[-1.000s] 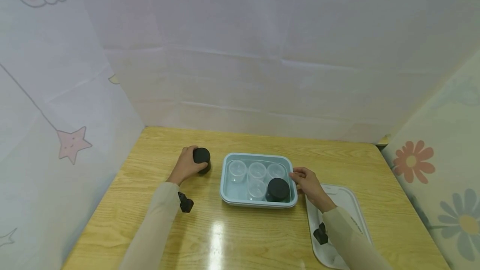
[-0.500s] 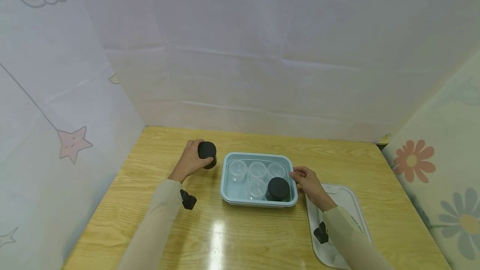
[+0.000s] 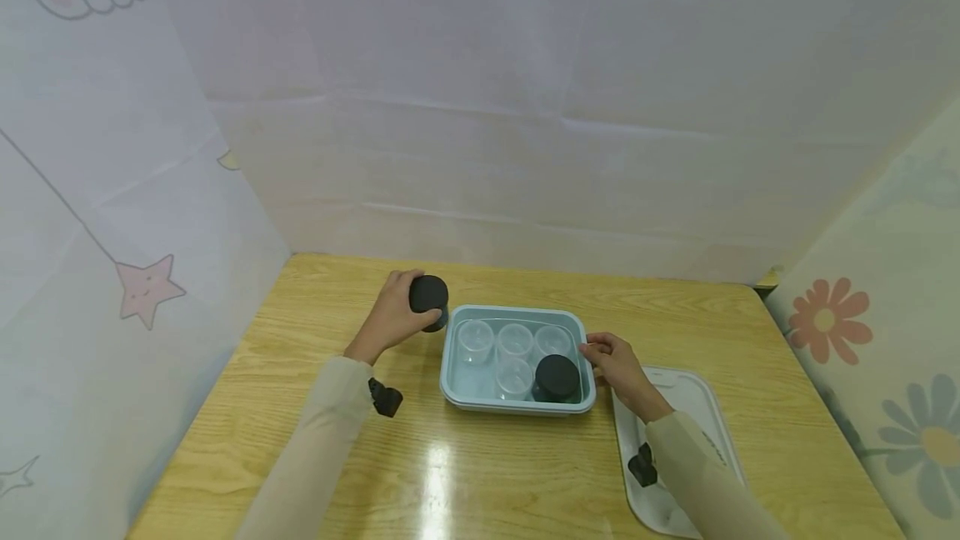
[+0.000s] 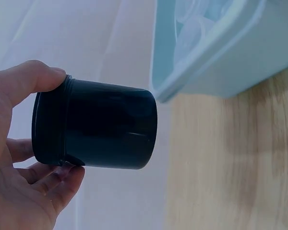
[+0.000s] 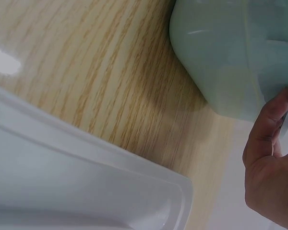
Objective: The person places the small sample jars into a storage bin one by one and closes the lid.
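A black lidded jar is held up by my left hand, just off the left rim of the light blue plastic box. In the left wrist view, thumb and fingers pinch the jar around its lid. My right hand pinches the box's right rim, with fingers beneath the edge in the right wrist view. Inside the box stand several clear plastic cups and another black lidded jar in the front right corner.
A white lid-like tray lies on the wooden table under my right forearm. Behind the table hangs a pale sheet, with patterned sheets at both sides.
My left hand has lifted the black jar from the table and carried it right, toward the box. The right hand stays on the rim.
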Demonstrator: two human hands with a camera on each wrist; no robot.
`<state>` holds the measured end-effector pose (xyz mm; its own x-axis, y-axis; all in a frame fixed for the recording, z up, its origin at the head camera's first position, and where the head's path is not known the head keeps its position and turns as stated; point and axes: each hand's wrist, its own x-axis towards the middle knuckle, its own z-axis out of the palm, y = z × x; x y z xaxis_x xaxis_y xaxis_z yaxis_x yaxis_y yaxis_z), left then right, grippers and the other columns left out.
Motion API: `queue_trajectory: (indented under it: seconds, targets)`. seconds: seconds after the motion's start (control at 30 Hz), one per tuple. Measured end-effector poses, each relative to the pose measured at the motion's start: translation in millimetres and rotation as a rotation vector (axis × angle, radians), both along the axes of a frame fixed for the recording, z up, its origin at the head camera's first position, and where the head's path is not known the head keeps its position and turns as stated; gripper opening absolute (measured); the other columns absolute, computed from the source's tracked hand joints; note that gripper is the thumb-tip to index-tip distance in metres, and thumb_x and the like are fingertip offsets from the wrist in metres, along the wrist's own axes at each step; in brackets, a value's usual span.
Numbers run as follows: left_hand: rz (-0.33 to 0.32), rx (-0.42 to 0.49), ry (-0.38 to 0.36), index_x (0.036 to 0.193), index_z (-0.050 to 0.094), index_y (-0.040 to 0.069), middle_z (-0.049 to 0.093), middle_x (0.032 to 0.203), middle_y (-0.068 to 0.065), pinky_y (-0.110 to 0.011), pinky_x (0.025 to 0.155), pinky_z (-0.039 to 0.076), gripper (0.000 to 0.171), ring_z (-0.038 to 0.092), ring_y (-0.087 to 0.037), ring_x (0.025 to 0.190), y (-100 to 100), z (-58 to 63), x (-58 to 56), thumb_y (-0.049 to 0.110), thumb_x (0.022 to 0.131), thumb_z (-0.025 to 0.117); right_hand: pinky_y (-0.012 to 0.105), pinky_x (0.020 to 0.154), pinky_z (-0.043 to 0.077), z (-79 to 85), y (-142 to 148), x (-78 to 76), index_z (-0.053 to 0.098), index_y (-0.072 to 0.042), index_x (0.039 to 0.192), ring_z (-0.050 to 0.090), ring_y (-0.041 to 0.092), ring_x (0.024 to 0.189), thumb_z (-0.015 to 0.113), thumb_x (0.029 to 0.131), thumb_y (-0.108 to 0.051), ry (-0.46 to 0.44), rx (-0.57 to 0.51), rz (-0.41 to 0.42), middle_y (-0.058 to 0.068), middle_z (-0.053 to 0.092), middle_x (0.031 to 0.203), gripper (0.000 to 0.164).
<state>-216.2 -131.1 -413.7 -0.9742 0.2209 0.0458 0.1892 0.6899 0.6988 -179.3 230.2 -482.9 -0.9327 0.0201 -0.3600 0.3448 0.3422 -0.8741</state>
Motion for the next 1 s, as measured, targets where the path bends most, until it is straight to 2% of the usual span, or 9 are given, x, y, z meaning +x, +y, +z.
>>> queue_trajectory:
  seconds: [0.27,0.5,0.73,1.0]
  targets:
    - [-0.020,0.004,0.009,0.143,0.037,0.002,0.041,0.134,-0.022,-0.052,0.093,0.047,0.073,0.051,-0.039,0.115,9,6.5,3.8,0.028,0.084,0.072,0.027,0.061,0.052,-0.3,0,-1.2,0.042,0.005,0.134,0.056,0.011,0.077,0.053,0.098,-0.021,-0.007,0.003,-0.003,0.011,0.057,0.106,0.045]
    - [-0.053,0.029,0.047,0.140,0.041,0.001,0.043,0.132,-0.023,-0.051,0.090,0.049,0.070,0.054,-0.039,0.111,18,6.7,6.8,0.026,0.083,0.073,0.027,0.061,0.052,-2.3,1,-1.6,0.042,0.005,0.133,0.056,0.011,0.076,0.053,0.098,-0.018,-0.005,-0.016,-0.006,0.011,0.057,0.105,0.043]
    - [-0.083,0.073,0.037,0.139,0.043,0.003,0.044,0.130,-0.021,-0.050,0.092,0.049,0.068,0.055,-0.037,0.111,27,8.1,15.1,0.025,0.082,0.074,0.026,0.058,0.052,-1.7,1,-0.5,0.042,0.006,0.132,0.058,0.009,0.073,0.052,0.099,-0.017,0.016,-0.050,-0.002,0.008,0.059,0.102,0.041]
    - [-0.115,0.089,0.017,0.137,0.045,0.003,0.046,0.128,-0.018,-0.048,0.092,0.049,0.067,0.055,-0.034,0.110,35,9.9,25.3,0.024,0.081,0.075,0.026,0.059,0.053,-0.6,0,-0.3,0.043,0.006,0.132,0.057,0.009,0.075,0.052,0.098,-0.017,0.013,-0.038,-0.005,0.009,0.059,0.104,0.042]
